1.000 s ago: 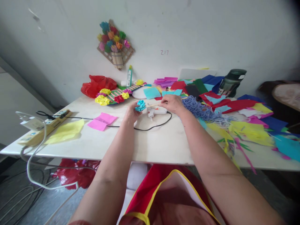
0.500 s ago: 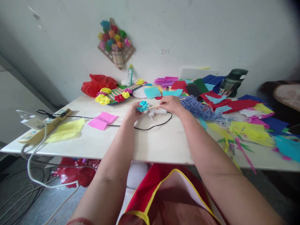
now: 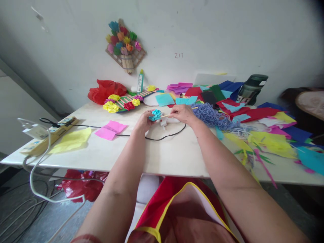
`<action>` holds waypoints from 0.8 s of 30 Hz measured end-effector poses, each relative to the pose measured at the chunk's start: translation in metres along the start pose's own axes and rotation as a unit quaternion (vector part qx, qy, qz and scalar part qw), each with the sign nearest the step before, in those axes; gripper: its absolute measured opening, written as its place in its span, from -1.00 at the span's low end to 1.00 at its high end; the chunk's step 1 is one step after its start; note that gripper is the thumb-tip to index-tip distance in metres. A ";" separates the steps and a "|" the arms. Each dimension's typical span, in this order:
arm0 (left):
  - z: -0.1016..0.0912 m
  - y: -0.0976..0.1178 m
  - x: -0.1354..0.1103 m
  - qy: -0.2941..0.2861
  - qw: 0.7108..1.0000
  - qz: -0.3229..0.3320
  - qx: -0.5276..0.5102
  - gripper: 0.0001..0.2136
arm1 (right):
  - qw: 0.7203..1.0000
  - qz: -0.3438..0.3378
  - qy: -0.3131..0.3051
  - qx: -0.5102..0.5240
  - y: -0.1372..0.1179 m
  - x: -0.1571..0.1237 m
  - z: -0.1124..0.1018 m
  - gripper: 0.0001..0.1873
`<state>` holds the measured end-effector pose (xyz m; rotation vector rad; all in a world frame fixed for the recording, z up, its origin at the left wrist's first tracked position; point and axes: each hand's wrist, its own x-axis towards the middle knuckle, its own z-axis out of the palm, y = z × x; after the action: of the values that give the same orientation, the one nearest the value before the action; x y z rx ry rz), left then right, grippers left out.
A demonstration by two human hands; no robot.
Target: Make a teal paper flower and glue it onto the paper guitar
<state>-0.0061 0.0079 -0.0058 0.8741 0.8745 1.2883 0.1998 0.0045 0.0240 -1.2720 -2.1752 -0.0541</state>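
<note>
My left hand [image 3: 144, 121] is closed on a light-blue paper flower [image 3: 155, 115], its petals ruffled. A thin wooden stick [image 3: 165, 116] runs from the flower to my right hand [image 3: 182, 113], whose fingers pinch it; its far end shows past the knuckles. Whether the stick touches the flower's centre I cannot tell. Just below and behind the stick lies a white glue gun [image 3: 164, 123] on the table, partly hidden by my right hand, with a black cord [image 3: 164, 137] curving around it.
A board with yellow, red and purple paper flowers [image 3: 125, 102] lies at the back left. Blue-purple yarn [image 3: 211, 116] and many coloured paper sheets [image 3: 273, 143] cover the right side. A pink sheet [image 3: 110, 130], a yellow sheet [image 3: 72, 140] and a power strip [image 3: 50, 136] are on the left.
The flower has turned slightly and shifted a little to the right. My right hand has moved slightly left along with the stick. Everything else stays in place.
</note>
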 end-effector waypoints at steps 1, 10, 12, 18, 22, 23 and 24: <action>0.000 0.000 0.000 -0.002 1.000 -0.001 -0.001 -0.74 | 1.000 0.002 -0.001 -0.002 -0.001 0.000 -0.001 -0.89; 0.001 0.002 -0.002 -0.007 1.000 -0.006 -0.008 -0.72 | 0.998 -0.012 -0.025 -0.054 -0.010 0.000 -0.005 -0.87; 0.000 0.002 -0.001 -0.007 1.000 -0.006 -0.010 -0.72 | 0.997 -0.009 -0.049 -0.063 -0.011 0.000 -0.006 -0.82; 0.001 0.002 -0.002 -0.008 1.000 -0.003 -0.013 -0.72 | 0.995 -0.004 -0.081 -0.057 -0.013 -0.002 -0.009 -0.76; 0.001 0.001 -0.003 -0.009 1.000 -0.002 -0.010 -0.71 | 0.998 0.005 -0.061 -0.027 -0.012 -0.001 -0.006 -0.79; 0.001 0.001 -0.003 -0.011 1.000 -0.001 -0.010 -0.71 | 0.998 0.006 -0.053 -0.020 -0.012 -0.001 -0.005 -0.81; 0.001 0.001 -0.002 -0.013 1.000 -0.001 -0.010 -0.71 | 0.999 0.006 -0.043 -0.014 -0.012 -0.001 -0.004 -0.82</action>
<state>-0.0055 0.0055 -0.0043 0.8724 0.8403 1.2798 0.1926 -0.0034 0.0296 -1.3251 -2.2482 -0.0264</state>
